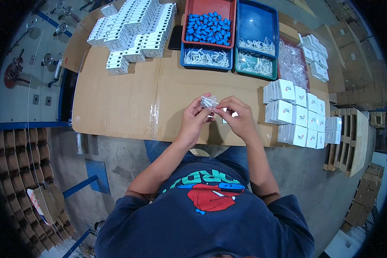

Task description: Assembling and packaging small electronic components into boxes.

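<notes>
My left hand [191,122] pinches a small clear plastic bag [207,102] with white pieces inside, just above the near part of the cardboard-covered table [120,103]. From the other side, the fingers of my right hand [241,118] close on the bag's edge. Both hands meet in front of my body with fingertips almost touching. A small white item [224,119] shows partly behind my right hand; its kind is hidden.
Far left, small white boxes [131,30] stand stacked. Trays at the back hold blue plastic parts [208,29], white slender pieces [206,58] and clear plastic bags [291,62]. More white boxes [284,112] line the right side. A wooden pallet [350,137] stands beyond.
</notes>
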